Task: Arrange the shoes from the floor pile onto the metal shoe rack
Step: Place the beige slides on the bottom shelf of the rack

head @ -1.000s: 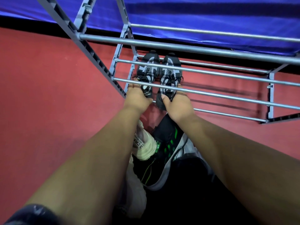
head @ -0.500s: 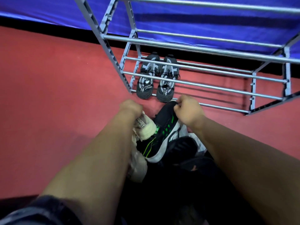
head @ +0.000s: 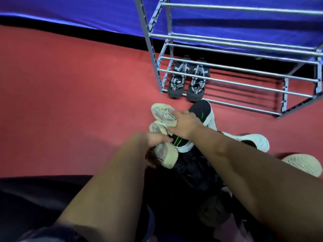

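The grey metal shoe rack (head: pixel 232 72) stands at the upper right against a blue wall. A pair of black-and-white shoes (head: pixel 187 81) sits at the left end of its bottom shelf. In front of the rack lies the floor pile. My right hand (head: pixel 185 124) holds the far cream shoe (head: pixel 162 113) at its heel end. My left hand (head: pixel 153 139) grips the near cream shoe (head: pixel 166 154). A black shoe with green stripes (head: pixel 201 110) lies just right of my right hand.
More shoes lie in the pile: a white-soled one (head: pixel 257 140), a cream sole (head: pixel 304 163) at the far right, dark shoes (head: pixel 195 170) under my forearms. Red floor (head: pixel 70 102) stretches to the left. The rack's other bars hold nothing that I can see.
Both hands have left the black-and-white pair on the bottom shelf, drawn back to the pile and taken hold of the two cream shoes. The view has shifted left.
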Available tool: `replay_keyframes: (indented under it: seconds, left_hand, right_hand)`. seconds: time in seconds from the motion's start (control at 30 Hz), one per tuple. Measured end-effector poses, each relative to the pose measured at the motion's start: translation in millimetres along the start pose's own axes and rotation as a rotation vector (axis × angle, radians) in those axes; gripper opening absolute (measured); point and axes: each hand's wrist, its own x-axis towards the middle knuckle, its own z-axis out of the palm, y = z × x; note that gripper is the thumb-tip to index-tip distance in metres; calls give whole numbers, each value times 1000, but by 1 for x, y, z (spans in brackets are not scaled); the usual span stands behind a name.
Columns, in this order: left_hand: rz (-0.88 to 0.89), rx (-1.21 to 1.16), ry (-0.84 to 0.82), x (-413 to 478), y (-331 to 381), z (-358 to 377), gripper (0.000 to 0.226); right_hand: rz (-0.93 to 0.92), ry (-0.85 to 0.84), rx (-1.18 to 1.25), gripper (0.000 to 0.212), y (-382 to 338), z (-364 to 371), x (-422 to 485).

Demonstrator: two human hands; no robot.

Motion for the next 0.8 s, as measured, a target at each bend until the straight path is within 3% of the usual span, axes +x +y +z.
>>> replay_keyframes:
  seconds: [0.2, 0.43, 0.63, 0.8]
  left_hand:
    - [73, -100, -4, 8, -19, 16, 75]
    - [51, -143, 112, -12, -16, -5, 53]
    - [252, 24, 313, -37, 9, -3, 60]
    - [365, 161, 345, -47, 40, 24, 79]
  right_hand:
    - [8, 105, 34, 72, 4, 11, -1]
    - [-22, 317, 190, 65, 19, -13, -26]
    - [-56, 451, 198, 66, 54, -31, -77]
    - [90, 626, 322, 69, 86, -26, -120]
